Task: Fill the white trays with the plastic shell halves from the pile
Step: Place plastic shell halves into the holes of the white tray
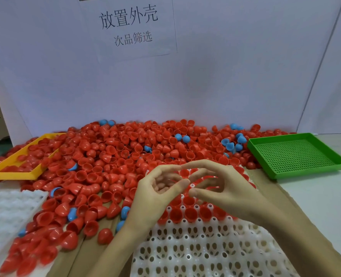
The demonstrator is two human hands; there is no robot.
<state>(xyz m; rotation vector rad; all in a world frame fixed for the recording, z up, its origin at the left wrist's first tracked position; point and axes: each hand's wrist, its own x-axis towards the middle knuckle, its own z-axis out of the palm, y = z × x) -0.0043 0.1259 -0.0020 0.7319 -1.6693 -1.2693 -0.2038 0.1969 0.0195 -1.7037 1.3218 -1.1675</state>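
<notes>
Head view: the pile (113,156) of red shells spreads across the worktop's left and back. Your left hand (157,188) and right hand (221,186) hover loosely curled over the white tray (195,248), fingertips meeting; whether they hold a shell, I cannot tell. Seat each half open side up, its axis upright like the seated shells (190,213).

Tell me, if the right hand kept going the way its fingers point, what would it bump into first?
Probably the left hand: the right hand points leftward, and their fingertips already nearly meet above the white perforated plastic tray. Depth is hard to judge from this single view.
</notes>
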